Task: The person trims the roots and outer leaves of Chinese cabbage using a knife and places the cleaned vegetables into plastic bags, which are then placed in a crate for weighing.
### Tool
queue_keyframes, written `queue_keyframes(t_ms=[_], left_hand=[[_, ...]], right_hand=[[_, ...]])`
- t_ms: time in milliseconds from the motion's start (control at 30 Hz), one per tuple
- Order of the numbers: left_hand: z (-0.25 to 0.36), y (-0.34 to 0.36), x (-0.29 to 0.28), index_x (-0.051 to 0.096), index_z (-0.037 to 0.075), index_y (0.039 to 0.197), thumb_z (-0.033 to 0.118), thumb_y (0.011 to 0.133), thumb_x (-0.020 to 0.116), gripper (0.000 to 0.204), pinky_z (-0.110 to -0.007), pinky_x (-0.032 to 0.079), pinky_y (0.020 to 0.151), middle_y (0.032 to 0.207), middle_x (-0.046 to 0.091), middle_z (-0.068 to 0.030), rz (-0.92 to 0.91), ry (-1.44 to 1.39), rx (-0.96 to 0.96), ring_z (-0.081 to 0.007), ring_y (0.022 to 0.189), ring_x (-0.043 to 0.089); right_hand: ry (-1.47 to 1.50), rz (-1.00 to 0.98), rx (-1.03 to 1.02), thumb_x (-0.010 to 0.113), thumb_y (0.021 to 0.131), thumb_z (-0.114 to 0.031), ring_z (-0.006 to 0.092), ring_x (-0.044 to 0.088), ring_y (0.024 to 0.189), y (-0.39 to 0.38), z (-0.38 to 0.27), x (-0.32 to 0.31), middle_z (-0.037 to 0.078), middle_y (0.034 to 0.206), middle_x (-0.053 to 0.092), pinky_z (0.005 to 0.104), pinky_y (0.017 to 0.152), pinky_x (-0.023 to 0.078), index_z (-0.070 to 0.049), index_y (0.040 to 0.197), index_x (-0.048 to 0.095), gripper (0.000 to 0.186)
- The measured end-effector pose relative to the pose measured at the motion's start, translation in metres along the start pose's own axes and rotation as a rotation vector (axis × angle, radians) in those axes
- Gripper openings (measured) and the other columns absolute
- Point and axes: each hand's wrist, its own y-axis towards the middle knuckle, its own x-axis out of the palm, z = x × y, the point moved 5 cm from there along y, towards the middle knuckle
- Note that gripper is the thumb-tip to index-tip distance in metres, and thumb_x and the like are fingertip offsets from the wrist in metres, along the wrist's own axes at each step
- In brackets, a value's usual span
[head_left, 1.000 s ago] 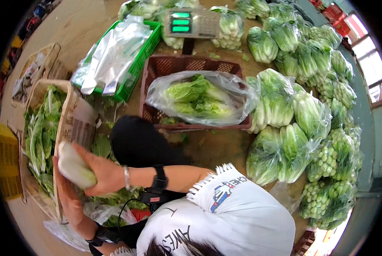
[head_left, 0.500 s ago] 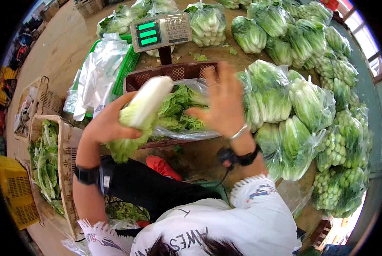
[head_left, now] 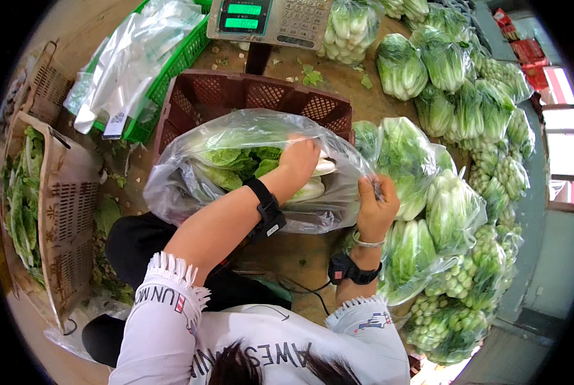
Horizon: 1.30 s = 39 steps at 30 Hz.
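A clear plastic bag (head_left: 171, 183) lies spread open in the brown crate (head_left: 203, 86), holding pale green leafy cabbages (head_left: 219, 176). My left hand (head_left: 300, 162) reaches into the bag, fingers curled at the white stem end of a cabbage (head_left: 324, 168). Its fingertips are partly hidden by the stems and the plastic. At the right side, my right hand (head_left: 377, 204) pinches the gathered rim of the bag.
A scale display (head_left: 274, 19) on a post stands behind the crate. Left of it, a green basket (head_left: 178, 58) holds plastic bags (head_left: 136, 61). A beige crate (head_left: 69, 218) with loose leaves is farther left. Bagged cabbages (head_left: 405, 160) pile up at the right.
My left hand has carried a cabbage from above the crate's left side into the bag. My right hand, spread before, has closed on the bag's rim. The view has shifted closer.
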Motion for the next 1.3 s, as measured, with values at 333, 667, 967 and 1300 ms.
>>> queue_keyframes(t_ms=[333, 667, 967, 1300], left_hand=[[-0.008, -0.020, 0.018, 0.016, 0.015, 0.140, 0.055, 0.078, 0.052, 0.082, -0.036, 0.045, 0.080, 0.141, 0.024, -0.0083, -0.299, -0.252, -0.107, -0.0226, 0.121, 0.038], [-0.032, -0.084, -0.109, 0.047, 0.002, 0.118, 0.037, 0.084, 0.052, 0.049, -0.043, 0.044, 0.081, 0.099, 0.058, -0.0234, -0.182, -0.480, -0.050, -0.0378, 0.095, 0.055], [-0.051, -0.674, -0.217, 0.049, 0.002, 0.115, 0.033, 0.091, 0.039, 0.040, -0.031, 0.044, 0.076, 0.097, 0.059, -0.0095, 1.336, -0.947, -0.402, -0.0178, 0.084, 0.056], [0.052, -0.933, 0.192, 0.053, -0.004, 0.096, 0.016, 0.085, 0.047, 0.023, -0.033, 0.045, 0.071, 0.093, 0.059, -0.0139, 2.597, -1.389, -0.551, -0.0249, 0.079, 0.055]], right_hand=[[0.162, 0.083, 0.009, 0.061, 0.081, -0.008, 0.0071, 0.048, 0.054, -0.002, 0.023, -0.003, 0.002, 0.066, 0.054, 0.0206, 0.050, 0.039, -0.001, 0.080, 0.055, 0.009], [-0.534, 0.014, -0.151, 0.064, 0.079, -0.021, 0.0164, 0.049, 0.058, -0.010, -0.005, 0.004, 0.007, 0.064, 0.056, 0.0287, 0.056, 0.041, 0.001, 0.089, 0.059, 0.025], [-0.144, -0.065, -0.839, 0.058, 0.084, -0.008, 0.0228, 0.055, 0.097, -0.099, -0.088, 0.060, 0.014, 0.108, 0.058, 0.0330, 0.084, 0.045, 0.002, 0.106, 0.056, 0.025], [0.207, -1.002, -1.015, 0.051, 0.089, -0.014, 0.0052, 0.042, 0.048, -0.282, -0.201, 0.212, 0.004, 0.066, 0.058, 0.0194, 0.043, 0.033, 0.000, 0.092, 0.061, 0.017]])
